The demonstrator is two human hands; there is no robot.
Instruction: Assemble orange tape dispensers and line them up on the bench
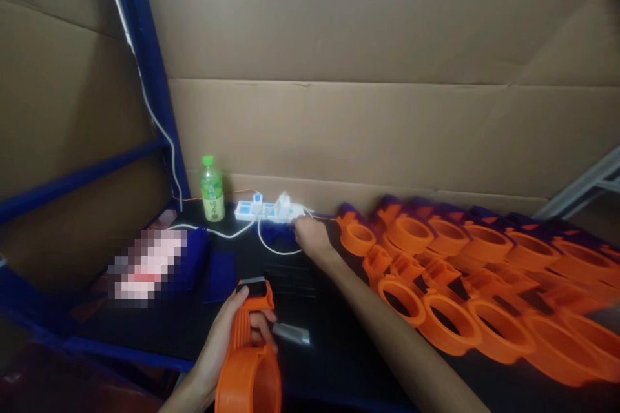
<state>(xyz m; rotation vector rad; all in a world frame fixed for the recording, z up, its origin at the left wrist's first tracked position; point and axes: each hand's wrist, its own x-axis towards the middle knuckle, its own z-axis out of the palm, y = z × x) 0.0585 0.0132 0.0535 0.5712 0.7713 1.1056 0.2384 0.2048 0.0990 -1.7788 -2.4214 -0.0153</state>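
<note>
My left hand [217, 339] is wrapped round the grip of an orange plastic part with a ring at its lower end [239, 330]. The thumb lies near a dark inset and a greyish strip at the part's top. Further back, my right hand [312, 237] reaches to the front of a white power strip [246, 210], over small dark blue pieces [276, 232]. Its fingers are bent together and partly hidden, so what they pinch cannot be made out. A short silvery strip [291, 333] lies on the black tabletop [334, 348] to the right of the held part.
Many similar orange ringed parts [450, 322] stand in rows on the right. A green-capped bottle [212, 190] is at the back left. White cables [227, 233] cross the table. Dark blue flat pieces [220, 277] lie left. Cardboard [363, 135] and a blue frame post [157, 90] enclose the space.
</note>
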